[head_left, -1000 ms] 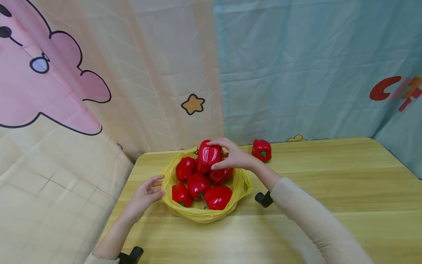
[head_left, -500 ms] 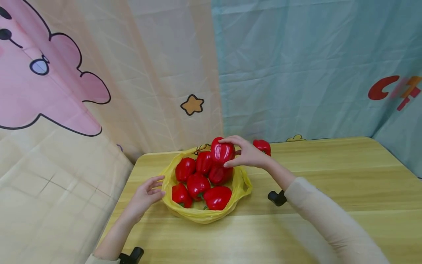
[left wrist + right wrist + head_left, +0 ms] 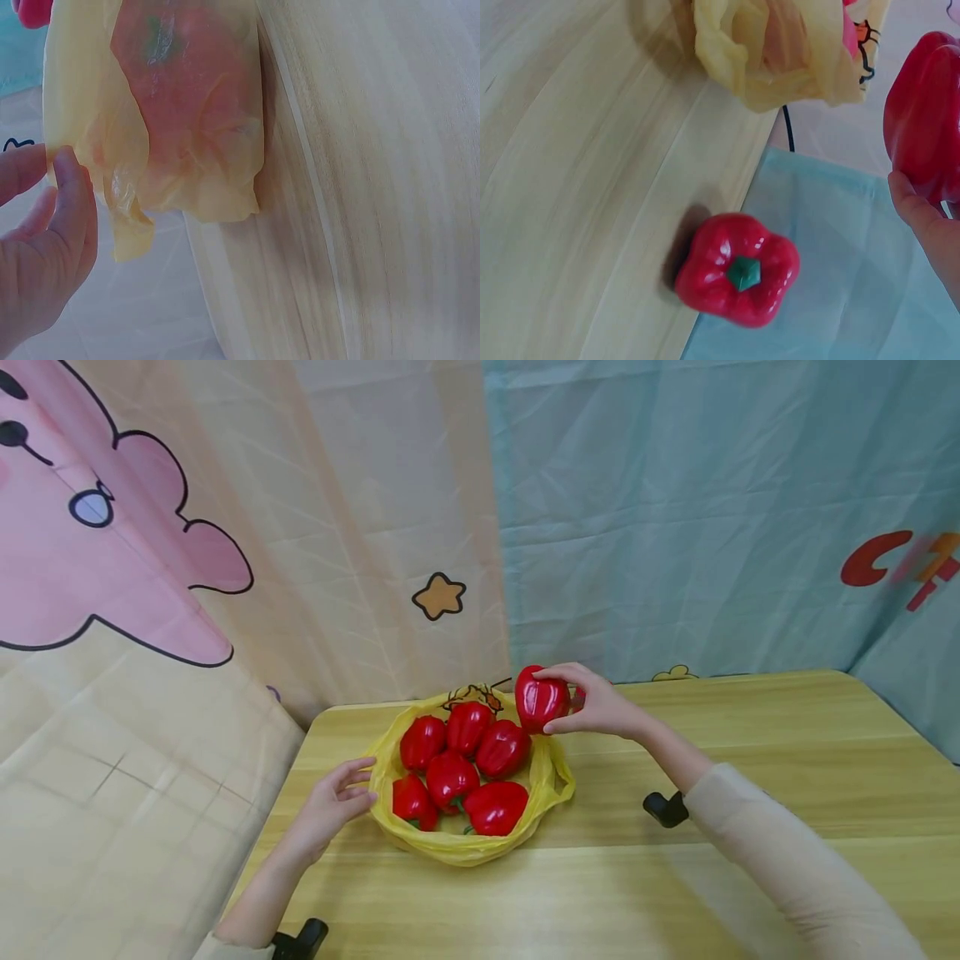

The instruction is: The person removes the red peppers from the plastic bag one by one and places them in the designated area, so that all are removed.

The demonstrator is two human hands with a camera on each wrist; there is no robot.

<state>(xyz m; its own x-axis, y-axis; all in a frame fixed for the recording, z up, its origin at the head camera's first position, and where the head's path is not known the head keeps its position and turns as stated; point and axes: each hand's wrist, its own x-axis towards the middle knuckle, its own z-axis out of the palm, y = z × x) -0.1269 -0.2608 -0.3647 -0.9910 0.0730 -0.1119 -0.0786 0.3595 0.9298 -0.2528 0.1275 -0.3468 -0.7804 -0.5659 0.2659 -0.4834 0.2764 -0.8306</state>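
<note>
A yellow plastic bag point(image 3: 465, 852) stands on the table, its mouth spread wide around several red bell peppers point(image 3: 450, 779). My left hand point(image 3: 333, 802) is at the bag's left rim; in the left wrist view, thumb and fingertips pinch the thin plastic edge. My right hand point(image 3: 600, 702) grips another red bell pepper point(image 3: 540, 699), raised over the bag's back right rim, with thumb below and fingers over the top. Close by, one more bell pepper point(image 3: 739, 270) with a green stem lies near the table's back edge; in the head view the right hand mostly hides it.
The wooden table point(image 3: 712, 877) extends to the right of the bag. Behind it hangs a printed curtain point(image 3: 637, 527), close to the back edge. Black wrist mounts point(image 3: 666, 810) stick out beneath both forearms.
My right hand has lifted the bell pepper from above the pile and carried it rightward to the bag's back right rim, uncovering the peppers beneath. The left hand has stayed in place.
</note>
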